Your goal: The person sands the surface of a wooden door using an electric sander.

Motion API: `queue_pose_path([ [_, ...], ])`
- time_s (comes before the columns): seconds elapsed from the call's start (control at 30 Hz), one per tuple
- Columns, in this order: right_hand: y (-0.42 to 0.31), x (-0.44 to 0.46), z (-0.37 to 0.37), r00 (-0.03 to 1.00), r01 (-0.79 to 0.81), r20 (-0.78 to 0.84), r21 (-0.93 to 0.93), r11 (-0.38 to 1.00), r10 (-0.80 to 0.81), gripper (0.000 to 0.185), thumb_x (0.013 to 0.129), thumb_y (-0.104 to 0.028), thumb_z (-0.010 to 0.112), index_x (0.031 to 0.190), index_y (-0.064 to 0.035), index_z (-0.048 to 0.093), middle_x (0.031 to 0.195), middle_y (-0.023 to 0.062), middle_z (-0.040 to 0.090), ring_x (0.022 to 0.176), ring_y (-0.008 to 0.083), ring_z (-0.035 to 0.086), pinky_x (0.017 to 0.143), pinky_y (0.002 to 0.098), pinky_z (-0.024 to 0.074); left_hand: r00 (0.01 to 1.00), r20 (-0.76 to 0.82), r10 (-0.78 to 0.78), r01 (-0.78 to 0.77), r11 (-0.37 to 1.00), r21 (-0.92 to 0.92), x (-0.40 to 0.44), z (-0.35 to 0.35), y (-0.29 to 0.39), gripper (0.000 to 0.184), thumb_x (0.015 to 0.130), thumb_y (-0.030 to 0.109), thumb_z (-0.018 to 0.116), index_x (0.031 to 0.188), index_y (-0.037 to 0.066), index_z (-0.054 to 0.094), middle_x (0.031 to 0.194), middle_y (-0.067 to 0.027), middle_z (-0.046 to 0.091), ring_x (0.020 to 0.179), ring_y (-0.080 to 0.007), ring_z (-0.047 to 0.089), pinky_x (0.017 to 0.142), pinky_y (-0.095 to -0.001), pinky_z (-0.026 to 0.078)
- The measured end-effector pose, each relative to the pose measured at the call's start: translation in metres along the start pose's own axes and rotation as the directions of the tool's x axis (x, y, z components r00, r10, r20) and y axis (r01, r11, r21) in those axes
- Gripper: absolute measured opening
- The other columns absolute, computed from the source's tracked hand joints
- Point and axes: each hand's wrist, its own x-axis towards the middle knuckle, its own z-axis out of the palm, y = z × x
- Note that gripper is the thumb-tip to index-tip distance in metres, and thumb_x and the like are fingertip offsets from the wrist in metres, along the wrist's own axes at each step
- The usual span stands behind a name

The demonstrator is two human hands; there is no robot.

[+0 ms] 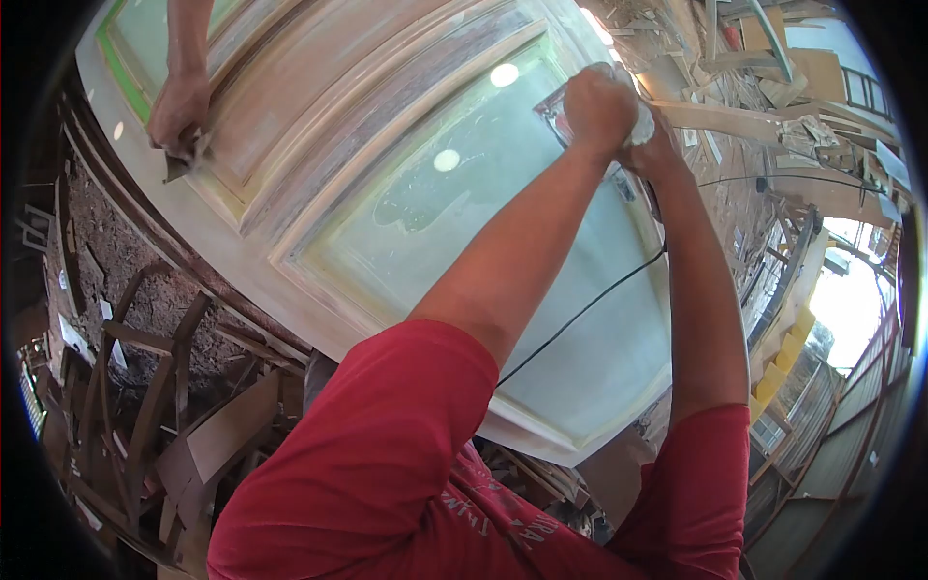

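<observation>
A wooden panel door or frame with pale green recessed panels lies under my arms. At its upper right edge, my left hand is closed on a flat tool with a dark edge, which touches or hovers close to the panel. Right beside it, my right hand is curled around something mostly hidden. Whitish material shows between the two hands. A black cable crosses the panel below them.
At upper left, another person's hand holds a small dark piece against the frame. Curved wooden pieces stand at lower left. Wood scraps litter the ground at upper right, and corrugated metal sheeting rises at right.
</observation>
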Motion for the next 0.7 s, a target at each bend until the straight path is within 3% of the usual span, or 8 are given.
queue_pose_path([
  [0.17,0.002,-0.019,-0.002,1.000,-0.002,-0.023,-0.060,0.998,0.000,0.072,0.068,-0.037,0.097,0.131,-0.0141,0.071,0.121,0.0155,0.079,0.114,0.0379,0.075,0.099,0.0464,0.0591,0.988,0.069,-0.140,0.142,0.990,-0.012,-0.019,0.003,0.014,0.033,0.096,0.014,0.071,0.064,0.004,0.069,0.069,-0.0198,0.069,0.060,-0.0428,0.068,0.059,-0.0541,0.056],
  [0.23,0.000,-0.012,0.001,0.999,-0.037,-0.017,-0.057,0.998,0.037,0.072,0.069,-0.036,0.097,0.132,-0.0143,0.071,0.120,0.0160,0.079,0.113,0.0390,0.075,0.099,0.0471,0.0591,0.981,0.046,-0.188,0.193,0.970,-0.145,-0.003,-0.012,0.015,0.034,0.096,0.017,0.071,0.065,0.003,0.068,0.070,-0.0231,0.069,0.061,-0.0461,0.068,0.061,-0.0552,0.056],
  [0.33,-0.008,0.019,0.002,0.990,0.138,0.002,-0.038,0.990,-0.138,0.068,0.073,-0.037,0.095,0.132,-0.0146,0.070,0.121,0.0161,0.079,0.113,0.0396,0.074,0.099,0.0481,0.0591,0.963,0.075,-0.260,0.270,0.945,-0.183,0.021,-0.020,0.001,0.036,0.096,0.020,0.071,0.066,0.001,0.068,0.073,-0.0270,0.070,0.066,-0.0498,0.069,0.064,-0.0563,0.056],
  [0.43,-0.075,0.039,-0.013,0.990,-0.106,0.067,-0.203,0.973,0.122,0.068,0.071,-0.028,0.098,0.130,-0.0080,0.071,0.126,0.0142,0.078,0.117,0.0324,0.075,0.102,0.0441,0.0573,0.919,0.099,-0.382,0.393,0.911,-0.129,0.045,-0.015,-0.018,0.037,0.097,0.026,0.070,0.073,-0.001,0.074,0.079,-0.0296,0.073,0.077,-0.0519,0.071,0.076,-0.0567,0.058],
  [0.5,-0.075,0.055,-0.004,0.996,-0.071,0.034,-0.216,0.974,0.080,0.067,0.071,-0.029,0.098,0.129,-0.0087,0.071,0.124,0.0146,0.078,0.115,0.0337,0.075,0.100,0.0441,0.0581,0.888,0.100,-0.449,0.456,0.888,-0.064,0.061,-0.015,-0.027,0.038,0.097,0.029,0.069,0.077,-0.002,0.077,0.082,-0.0310,0.073,0.082,-0.0526,0.072,0.082,-0.0566,0.058],
  [0.53,-0.074,0.059,-0.003,0.997,-0.062,0.026,-0.208,0.976,0.069,0.067,0.071,-0.029,0.098,0.129,-0.0088,0.071,0.123,0.0147,0.079,0.114,0.0340,0.076,0.099,0.0440,0.0584,0.855,0.189,-0.483,0.504,0.860,-0.082,0.065,-0.022,-0.029,0.039,0.097,0.031,0.067,0.082,-0.003,0.080,0.086,-0.0321,0.074,0.086,-0.0526,0.073,0.087,-0.0556,0.058],
  [0.63,-0.078,0.063,-0.002,0.998,-0.047,0.021,-0.153,0.987,0.051,0.067,0.071,-0.031,0.099,0.129,-0.0087,0.071,0.123,0.0147,0.079,0.113,0.0343,0.076,0.098,0.0436,0.0588,0.892,0.134,-0.432,0.443,0.895,-0.062,0.071,-0.025,-0.030,0.039,0.097,0.030,0.067,0.082,-0.003,0.079,0.086,-0.0320,0.074,0.086,-0.0521,0.073,0.087,-0.0544,0.059],
  [0.7,-0.073,0.056,-0.005,0.999,-0.033,0.029,-0.165,0.986,0.038,0.059,0.079,-0.041,0.089,0.128,-0.0127,0.072,0.124,0.0153,0.078,0.115,0.0375,0.074,0.101,0.0462,0.0583,0.890,0.118,-0.441,0.450,0.891,-0.061,0.067,-0.022,-0.029,0.038,0.097,0.029,0.066,0.082,-0.003,0.079,0.086,-0.0319,0.074,0.085,-0.0519,0.073,0.086,-0.0540,0.059],
])
